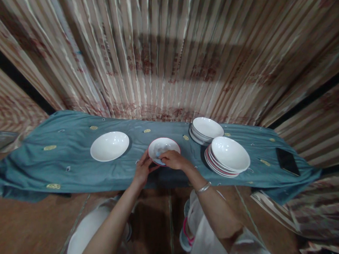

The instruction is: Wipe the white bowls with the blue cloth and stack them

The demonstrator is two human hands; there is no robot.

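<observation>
L hand (pixel 143 169) + R hand (pixel 173 159) grip red-rimmed bowl (pixel 164 145) at table (pixel 75 173) front edge. Prob. light, slick, breakable; hold by rim.

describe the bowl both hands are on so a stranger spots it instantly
Find the teal cloth spread before the striped curtain and look to its middle. There a single red-rimmed bowl is gripped by the left hand and right hand. The lone bowl to its left is plain white, and the dishes to its right are stacked.
</observation>
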